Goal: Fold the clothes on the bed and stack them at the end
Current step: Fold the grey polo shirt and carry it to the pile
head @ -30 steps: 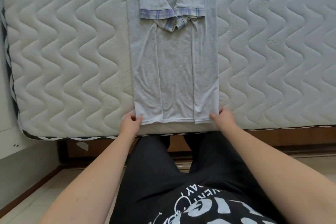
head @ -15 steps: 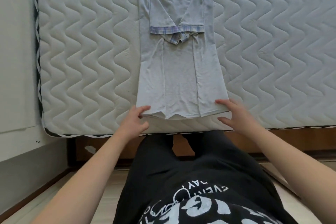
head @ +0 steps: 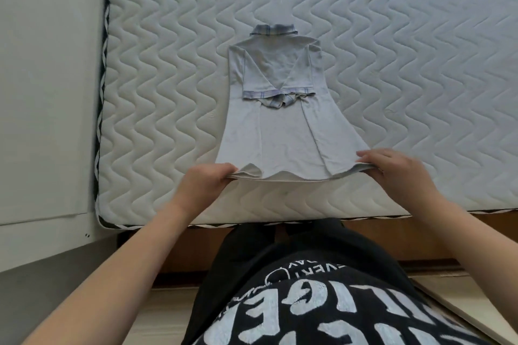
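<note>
A pale grey polo shirt (head: 283, 131) with a plaid collar and plaid sleeve cuffs lies on the quilted white mattress (head: 420, 64). Its sides and sleeves are folded inward, so it forms a long narrow strip. The collar points away from me. My left hand (head: 208, 180) pinches the hem's left corner. At the hem's right corner my right hand (head: 398, 168) holds the cloth, fingers on top. The hem is lifted a little off the mattress between both hands.
The mattress's near edge (head: 280, 221) runs just in front of my legs, above a brown wooden bed frame (head: 448, 235). A pale wall or cabinet panel (head: 47, 92) borders the bed on the left. Light flooring lies below.
Both hands have raised the hem off the mattress and carried it away from the near edge. The view has pulled back, so the whole shirt with its collar shows now.
</note>
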Available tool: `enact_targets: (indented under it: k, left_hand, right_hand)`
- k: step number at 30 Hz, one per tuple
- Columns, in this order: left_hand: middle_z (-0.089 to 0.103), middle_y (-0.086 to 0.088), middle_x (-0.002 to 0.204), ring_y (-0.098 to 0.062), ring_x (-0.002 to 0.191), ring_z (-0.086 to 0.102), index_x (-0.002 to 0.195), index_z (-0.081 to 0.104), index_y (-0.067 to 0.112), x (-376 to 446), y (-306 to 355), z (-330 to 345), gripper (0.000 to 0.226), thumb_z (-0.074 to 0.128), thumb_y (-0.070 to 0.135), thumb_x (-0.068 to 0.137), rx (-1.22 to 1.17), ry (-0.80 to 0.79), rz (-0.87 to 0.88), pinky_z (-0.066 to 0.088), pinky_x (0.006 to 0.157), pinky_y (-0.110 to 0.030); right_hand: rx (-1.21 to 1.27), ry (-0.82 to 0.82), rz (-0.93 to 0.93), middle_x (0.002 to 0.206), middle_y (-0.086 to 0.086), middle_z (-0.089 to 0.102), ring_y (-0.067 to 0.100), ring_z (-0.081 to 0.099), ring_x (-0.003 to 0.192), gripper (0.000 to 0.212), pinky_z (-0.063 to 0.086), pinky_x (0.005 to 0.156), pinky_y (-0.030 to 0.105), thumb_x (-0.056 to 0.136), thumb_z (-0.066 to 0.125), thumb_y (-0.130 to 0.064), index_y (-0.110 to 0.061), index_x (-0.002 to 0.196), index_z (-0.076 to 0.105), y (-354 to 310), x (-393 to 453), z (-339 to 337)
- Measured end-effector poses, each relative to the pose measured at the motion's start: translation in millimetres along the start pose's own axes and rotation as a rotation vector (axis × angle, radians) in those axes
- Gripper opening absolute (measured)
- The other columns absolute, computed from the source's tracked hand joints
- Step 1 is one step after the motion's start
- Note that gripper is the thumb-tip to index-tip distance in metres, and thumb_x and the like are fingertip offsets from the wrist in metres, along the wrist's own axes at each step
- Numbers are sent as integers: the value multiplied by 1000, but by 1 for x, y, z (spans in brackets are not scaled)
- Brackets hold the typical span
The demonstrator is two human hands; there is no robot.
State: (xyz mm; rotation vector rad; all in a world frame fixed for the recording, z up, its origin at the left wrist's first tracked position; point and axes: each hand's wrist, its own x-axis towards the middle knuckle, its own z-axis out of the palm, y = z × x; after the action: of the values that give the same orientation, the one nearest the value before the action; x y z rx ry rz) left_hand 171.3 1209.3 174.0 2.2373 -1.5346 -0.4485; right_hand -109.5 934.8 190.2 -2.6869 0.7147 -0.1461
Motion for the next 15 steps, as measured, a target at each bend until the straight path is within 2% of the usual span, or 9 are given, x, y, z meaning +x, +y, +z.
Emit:
enact_targets:
  k: [1, 3, 5, 7, 10, 12, 15]
  left_hand:
    - [72, -3, 70, -25, 61, 68, 88, 77, 12, -1, 4, -10, 33, 52, 34, 87, 1, 0, 7, 48, 50, -30]
    - [74, -1, 73, -23, 61, 70, 89, 79, 13, -5, 11, -24, 19, 67, 25, 81, 19, -30, 70, 47, 49, -24]
    - [77, -2, 83, -23, 69, 73, 97, 80, 13, -9, 14, -30, 19, 76, 12, 78, -51, -139, 77, 55, 57, -27]
    - [77, -2, 93, -25, 80, 74, 105, 78, 17, -13, 15, -34, 24, 76, 8, 83, -129, -278, 46, 58, 69, -35]
    - [76, 3, 102, -22, 89, 71, 112, 76, 26, -13, 9, -33, 26, 72, 16, 89, -118, -339, 23, 50, 75, -26]
    - [75, 8, 108, -14, 96, 68, 117, 73, 31, -6, 4, -31, 29, 68, 18, 92, -126, -363, -21, 43, 77, -19]
    - [73, 10, 112, -13, 103, 67, 118, 72, 32, 17, -7, -26, 27, 66, 21, 94, -135, -444, -97, 46, 84, -20]
  right_hand:
    - [-17, -6, 0, 84, 9, 75, 33, 72, 71, 18, 56, 52, 42, 71, 85, -2, -6, 85, 76, 0, -6, -8]
    - [-41, -39, -24, 73, 7, 73, 31, 68, 59, 19, 53, 46, 40, 68, 87, -3, -9, 83, 77, -2, -17, -20]
    - [-24, -99, -50, 72, 6, 74, 30, 68, 56, 23, 54, 45, 41, 66, 89, -3, -11, 85, 78, -5, -27, -29]
    - [1, -158, -69, 76, 5, 75, 30, 69, 58, 28, 55, 45, 43, 65, 89, -4, -12, 89, 78, -6, -34, -33]
    - [17, -221, -97, 79, 1, 76, 27, 70, 58, 32, 56, 47, 37, 64, 90, -6, -18, 92, 79, -10, -36, -33]
    - [25, -246, -108, 79, -1, 76, 25, 70, 57, 32, 54, 47, 34, 64, 90, -7, -20, 91, 79, -10, -27, -32]
    - [63, -260, -81, 81, 1, 76, 27, 71, 61, 26, 56, 51, 37, 67, 88, -8, -17, 90, 80, -7, -3, -28]
